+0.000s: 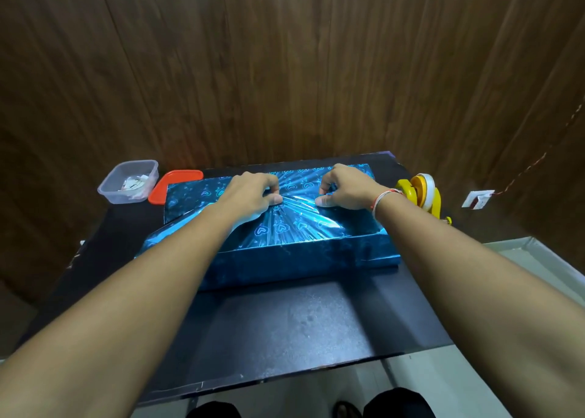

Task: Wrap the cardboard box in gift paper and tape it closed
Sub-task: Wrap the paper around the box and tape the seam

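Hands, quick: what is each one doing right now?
Left hand: pinches the blue gift paper on top of the box.
Right hand: pinches the same paper edge, close beside the left.

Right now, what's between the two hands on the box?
Head view: only a taut, creased stretch of blue gift paper lies between the left hand and right hand; both pinch it.

A black table (285,322) fills the frame's middle, carrying a blue foil-wrapped box (300,256), a clear tub (128,181) upper left, an orange lid (164,189), and what looks like a yellow tape dispenser (421,192).
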